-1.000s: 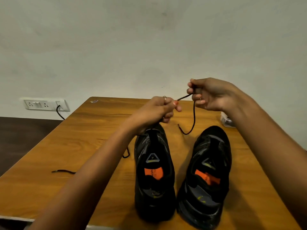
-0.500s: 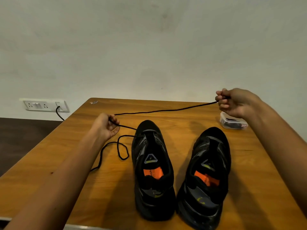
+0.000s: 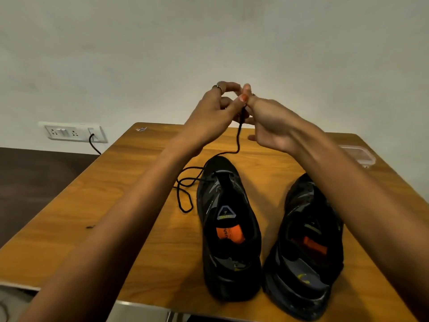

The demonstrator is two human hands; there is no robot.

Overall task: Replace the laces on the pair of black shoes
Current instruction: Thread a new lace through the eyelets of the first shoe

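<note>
Two black shoes with orange insole tags stand side by side on the wooden table (image 3: 139,205), toes away from me. A black lace (image 3: 238,140) rises from the toe end of the left shoe (image 3: 228,224) to my raised hands, and its other part lies looped on the table left of that shoe. My left hand (image 3: 213,112) pinches the lace's upper end between thumb and fingers. My right hand (image 3: 271,122) meets it fingertip to fingertip at the same spot, apparently pinching the lace too. My right forearm crosses over part of the right shoe (image 3: 306,247).
A clear plastic box (image 3: 358,155) sits at the table's far right, partly behind my right arm. On the wall at the left, a white socket strip (image 3: 72,132) has a black cable plugged in. The table's near edge runs just below the shoes' heels.
My hands were spread wide with the lace stretched taut between them half a second ago. They have since come together above the left shoe's toe, and the lace now hangs slack.
</note>
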